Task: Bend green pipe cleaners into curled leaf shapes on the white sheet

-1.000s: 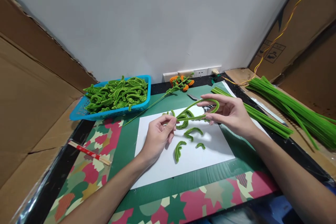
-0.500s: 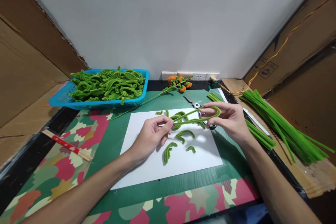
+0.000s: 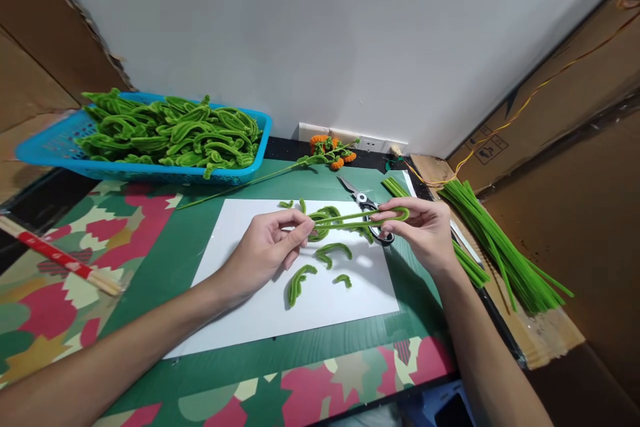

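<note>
A bent green pipe cleaner (image 3: 345, 220) stretches between my two hands, above a sheet of white paper (image 3: 215, 320). My left hand (image 3: 275, 240) pinches its ends. At the rounded bend on the other side, my right hand (image 3: 417, 223) grips the loop between thumb and fingers. Below lie short curled green pieces, among them a curved one (image 3: 300, 283), a small one (image 3: 343, 280) and a double-curved one (image 3: 334, 251). Scissors (image 3: 361, 199) with black handles lie partly behind my right hand, blades spread.
A blue basket (image 3: 215, 177) heaped with green fuzzy pieces stands at the back left. Orange flowers (image 3: 330, 147) on a green stem lie behind the paper. Green stems (image 3: 500, 247) are bundled at the right. Chopsticks (image 3: 60, 257) in a red wrapper lie left.
The view has turned, so the basket looks larger and most things sit further left. The loop between my hands looks narrower, its two strands nearer each other.
</note>
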`<state>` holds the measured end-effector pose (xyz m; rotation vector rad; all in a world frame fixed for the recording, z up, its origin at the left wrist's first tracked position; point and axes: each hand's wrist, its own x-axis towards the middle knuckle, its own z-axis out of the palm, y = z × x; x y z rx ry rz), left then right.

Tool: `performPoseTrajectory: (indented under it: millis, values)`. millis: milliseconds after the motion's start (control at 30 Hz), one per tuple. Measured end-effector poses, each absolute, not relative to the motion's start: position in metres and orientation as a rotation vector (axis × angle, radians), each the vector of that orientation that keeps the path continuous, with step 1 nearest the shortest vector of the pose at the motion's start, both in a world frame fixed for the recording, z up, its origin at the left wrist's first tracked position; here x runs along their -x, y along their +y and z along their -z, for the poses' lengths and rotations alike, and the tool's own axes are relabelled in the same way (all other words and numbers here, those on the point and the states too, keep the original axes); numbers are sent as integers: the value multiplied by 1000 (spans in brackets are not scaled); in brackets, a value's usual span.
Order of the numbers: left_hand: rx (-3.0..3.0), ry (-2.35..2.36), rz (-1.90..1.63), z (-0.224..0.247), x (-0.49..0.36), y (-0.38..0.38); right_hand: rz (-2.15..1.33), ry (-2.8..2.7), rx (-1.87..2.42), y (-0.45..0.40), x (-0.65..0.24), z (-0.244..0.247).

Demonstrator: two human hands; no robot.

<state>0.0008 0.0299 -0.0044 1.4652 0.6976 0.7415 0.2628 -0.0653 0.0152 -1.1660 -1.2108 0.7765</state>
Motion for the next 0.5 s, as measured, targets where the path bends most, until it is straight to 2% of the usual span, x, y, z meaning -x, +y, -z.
performPoseTrajectory:
  millis: [500]
  values:
    - [-1447, 692, -753, 4, 1, 30, -744, -1229, 1184, -66, -272, -11]
